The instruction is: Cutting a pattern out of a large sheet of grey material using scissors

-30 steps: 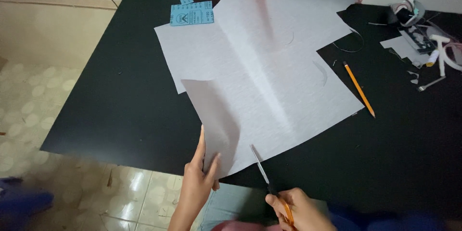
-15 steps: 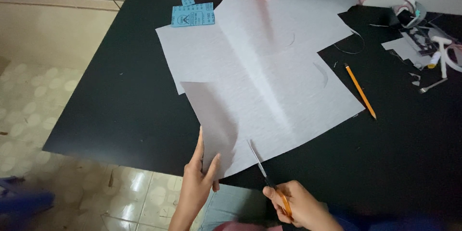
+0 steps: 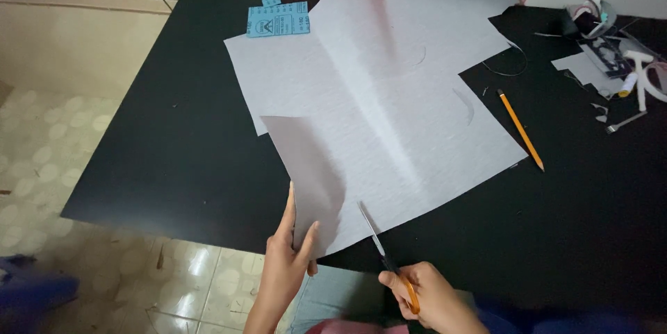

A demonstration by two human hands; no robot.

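Observation:
A large grey sheet (image 3: pixel 389 111) lies spread over the black table (image 3: pixel 174 146), creased down its middle. My left hand (image 3: pixel 286 268) pinches the sheet's near corner and lifts a flap of it off the table edge. My right hand (image 3: pixel 427 296) grips orange-handled scissors (image 3: pixel 381 247). Their blades point up and left, into the sheet's near edge just right of the lifted flap.
A yellow pencil (image 3: pixel 520 129) lies right of the sheet. Blue printed cards (image 3: pixel 278 20) rest at the far left. Scraps, tape and small tools (image 3: pixel 611 49) clutter the far right corner. A tiled floor (image 3: pixel 42 167) lies left of and below the table, with a pink brick wall behind.
The scissors have edged a little further up into the sheet's near edge. My left hand keeps its hold on the flap, almost unmoved.

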